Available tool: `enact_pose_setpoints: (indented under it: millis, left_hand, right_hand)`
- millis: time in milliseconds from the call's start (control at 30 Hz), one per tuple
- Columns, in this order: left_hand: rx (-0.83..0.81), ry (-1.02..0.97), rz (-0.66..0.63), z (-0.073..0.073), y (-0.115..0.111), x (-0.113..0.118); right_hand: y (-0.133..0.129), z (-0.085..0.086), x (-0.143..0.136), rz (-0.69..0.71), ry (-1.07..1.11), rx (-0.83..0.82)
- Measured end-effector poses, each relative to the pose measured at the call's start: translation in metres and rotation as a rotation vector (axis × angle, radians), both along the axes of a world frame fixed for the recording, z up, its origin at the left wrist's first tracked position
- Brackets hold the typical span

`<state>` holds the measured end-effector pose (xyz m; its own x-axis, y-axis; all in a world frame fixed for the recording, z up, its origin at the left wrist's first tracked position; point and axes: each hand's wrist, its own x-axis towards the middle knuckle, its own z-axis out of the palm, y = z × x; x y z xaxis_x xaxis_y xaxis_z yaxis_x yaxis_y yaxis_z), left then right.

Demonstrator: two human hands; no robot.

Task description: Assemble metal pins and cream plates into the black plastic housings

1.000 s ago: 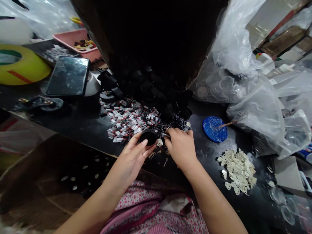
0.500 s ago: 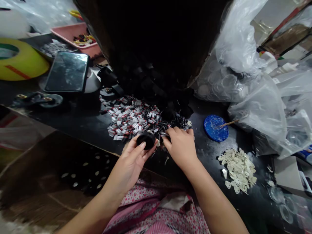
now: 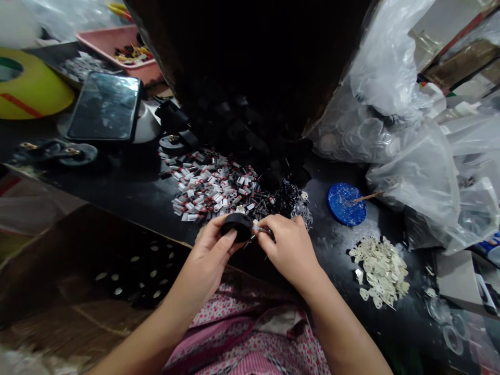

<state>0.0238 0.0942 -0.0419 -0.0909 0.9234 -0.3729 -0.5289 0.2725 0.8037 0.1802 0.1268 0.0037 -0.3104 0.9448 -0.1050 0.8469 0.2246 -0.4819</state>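
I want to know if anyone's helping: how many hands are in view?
2: the left hand holds a black round part; the right hand, beside it, holds a slim metallic-looking item. No others show.

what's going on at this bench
A person is working on a round black part, held in the left hand. The right hand pinches a small metallic-looking piece by the part's side; whether they touch is unclear. Beyond the hands lies a heap of small white-and-black pieces. To the right are a smeared blue disc and a pile of pale flat plates.
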Motion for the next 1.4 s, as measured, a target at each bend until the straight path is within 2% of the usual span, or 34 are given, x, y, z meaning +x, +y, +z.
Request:
enact_pose_setpoints:
  millis: [133, 267, 333, 533, 733, 833, 967, 1033, 1133, 1267, 1400]
  left_hand:
    - [-0.03, -0.042, 0.022, -0.001, 0.002, -0.001]
    - [-0.013, -0.093, 0.036, -0.003, 0.006, 0.0]
    - [-0.012, -0.132, 0.063, -0.004, 0.008, 0.002]
    - [-0.036, -0.238, 0.126, -0.002, 0.016, 0.005]
    - [-0.043, -0.281, 0.158, 0.0, 0.016, 0.006]
    - [-0.044, -0.279, 0.164, 0.003, 0.015, 0.006]
    - [-0.069, -0.295, 0.128, 0.012, 0.01, 0.008]
    - [-0.084, -0.319, 0.107, 0.016, 0.007, 0.011]
    - [-0.112, -0.345, 0.071, 0.02, 0.004, 0.018]
    - [-0.176, -0.359, 0.034, 0.019, 0.003, 0.024]
    - [-0.217, -0.379, 0.006, 0.017, 0.001, 0.027]
  right_hand:
    - [0.007, -0.002, 0.0, 0.041, -0.023, 0.019]
    - [0.022, -0.005, -0.001, -0.091, -0.153, 0.142]
    - [0.03, -0.007, -0.005, -0.107, -0.258, 0.185]
    - [0.036, -0.008, -0.019, -0.005, -0.373, 0.207]
    - [0.037, -0.009, -0.016, 0.028, -0.377, 0.202]
    - [0.03, -0.004, -0.008, -0.027, -0.168, 0.154]
    - [0.008, 0.001, 0.008, -0.225, 0.488, -0.051]
    - [-0.003, 0.001, 0.013, -0.323, 0.689, -0.128]
    - [-0.013, -0.001, 0.018, -0.389, 0.77, -0.147]
    - [-0.017, -0.004, 0.021, -0.404, 0.778, -0.126]
    - [-0.019, -0.006, 0.023, -0.346, 0.63, 0.017]
